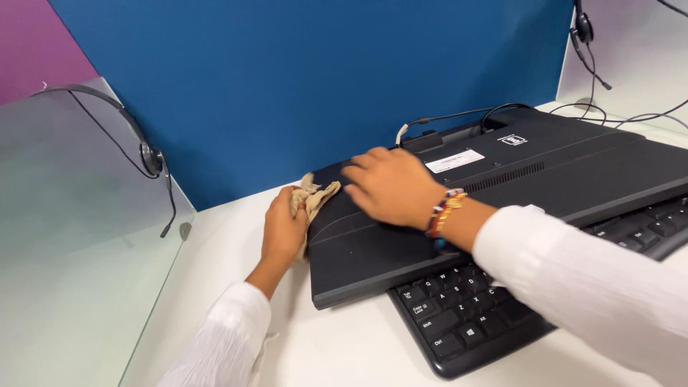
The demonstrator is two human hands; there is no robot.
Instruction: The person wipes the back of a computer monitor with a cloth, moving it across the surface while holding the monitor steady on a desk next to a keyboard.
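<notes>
A black monitor (545, 165) lies face down on the white desk (344, 344), its back up, partly resting over a black keyboard (466, 315). My left hand (283, 229) grips a crumpled beige cloth (315, 197) and presses it against the monitor's left edge. Flat on the monitor's back near its upper left corner rests my right hand (390, 186), fingers spread, with a beaded bracelet (444, 211) on the wrist. Both arms wear white sleeves.
A blue partition (301, 79) stands behind the desk. A frosted glass divider (72, 236) with a headset (147, 154) hung on it borders the left side. Cables (459, 115) run from the monitor's rear. Another headset (584, 32) hangs at top right.
</notes>
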